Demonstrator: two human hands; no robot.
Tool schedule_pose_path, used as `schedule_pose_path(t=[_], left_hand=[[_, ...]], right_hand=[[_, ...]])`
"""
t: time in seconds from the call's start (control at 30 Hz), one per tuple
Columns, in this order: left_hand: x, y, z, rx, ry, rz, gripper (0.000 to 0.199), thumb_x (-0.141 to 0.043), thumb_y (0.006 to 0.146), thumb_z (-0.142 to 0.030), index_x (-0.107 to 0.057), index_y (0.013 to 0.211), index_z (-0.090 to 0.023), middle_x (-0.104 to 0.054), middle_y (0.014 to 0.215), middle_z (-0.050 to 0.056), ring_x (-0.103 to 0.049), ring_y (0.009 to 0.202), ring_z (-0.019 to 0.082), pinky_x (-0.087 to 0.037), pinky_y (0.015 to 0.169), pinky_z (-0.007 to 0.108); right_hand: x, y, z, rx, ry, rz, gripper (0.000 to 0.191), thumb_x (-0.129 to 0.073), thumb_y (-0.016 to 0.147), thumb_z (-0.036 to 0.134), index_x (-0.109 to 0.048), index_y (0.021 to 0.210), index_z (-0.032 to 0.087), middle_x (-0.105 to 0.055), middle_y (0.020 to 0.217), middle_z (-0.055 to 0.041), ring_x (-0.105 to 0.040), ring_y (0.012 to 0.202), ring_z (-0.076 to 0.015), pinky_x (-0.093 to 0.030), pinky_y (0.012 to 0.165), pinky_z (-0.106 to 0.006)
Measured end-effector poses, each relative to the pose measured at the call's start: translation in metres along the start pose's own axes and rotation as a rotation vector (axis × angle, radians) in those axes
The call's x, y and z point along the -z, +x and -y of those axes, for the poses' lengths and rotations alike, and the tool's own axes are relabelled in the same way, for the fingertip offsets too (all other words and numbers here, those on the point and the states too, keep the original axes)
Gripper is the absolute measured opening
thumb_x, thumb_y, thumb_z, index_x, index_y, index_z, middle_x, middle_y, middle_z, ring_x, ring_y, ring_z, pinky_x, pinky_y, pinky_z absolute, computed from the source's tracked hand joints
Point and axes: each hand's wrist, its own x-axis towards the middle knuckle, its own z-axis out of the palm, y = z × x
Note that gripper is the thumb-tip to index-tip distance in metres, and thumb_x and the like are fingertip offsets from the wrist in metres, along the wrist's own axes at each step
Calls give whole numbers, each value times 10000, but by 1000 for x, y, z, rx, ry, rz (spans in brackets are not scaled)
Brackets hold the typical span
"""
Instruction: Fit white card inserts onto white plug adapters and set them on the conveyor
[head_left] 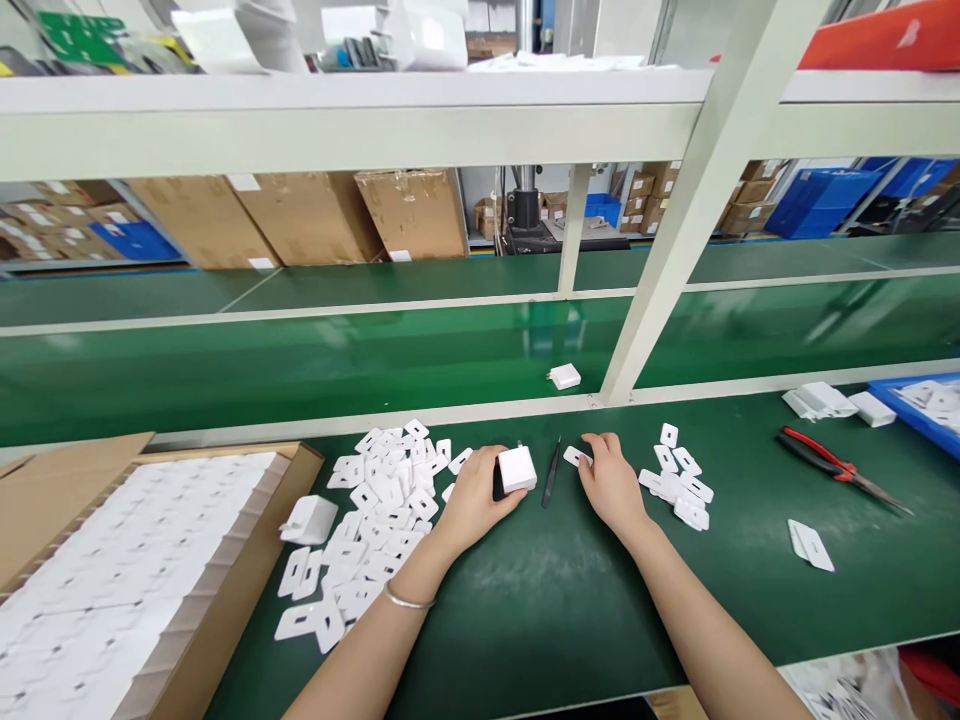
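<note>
My left hand [470,500] is closed around a white charger [518,468], whose prongs point away from me. A dark patch shows between the charger and my fingers; I cannot make out what it is. My right hand [613,487] has its thumb and fingertips on a small white slotted plate [576,456] at the bench surface. Between the hands lie black tweezers [551,474]. A big heap of the same white plates [386,490] spreads left of my left hand, and a smaller pile of plates [679,485] sits right of my right hand.
An open carton [247,560] packed with white pieces stands at the left, beside another charger [309,520]. Red-handled pliers [840,465], loose plates [810,545] and a blue tray [919,415] are at the right. A slanted post [675,240] rises behind. One charger [564,376] lies beyond the rail.
</note>
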Motion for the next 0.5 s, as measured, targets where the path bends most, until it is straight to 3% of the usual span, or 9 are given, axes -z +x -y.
schedule_pose_path(t=[0.33,0.5], left_hand=[[5,-2,8,24,165,-19,672,-800,834,-404,-439,1371,-221,-562,1331,132,-522,1284,384,-448,1065,542],[2,-4,12,112,220,-33,760,-806,818,-497,-436,1415,-208,-521,1408,160,-475,1323,416,-428,1075,570]], right_hand=[[-1,-1,0,20,40,16,314,-517,979,272,-587,1267,169,-556,1213,-115,-615,648,-142,-505,639,-317],[0,-1,0,8,35,37,316,-523,976,274,-597,1263,166,-549,1208,-108,-628,686,-152,-505,653,-317]])
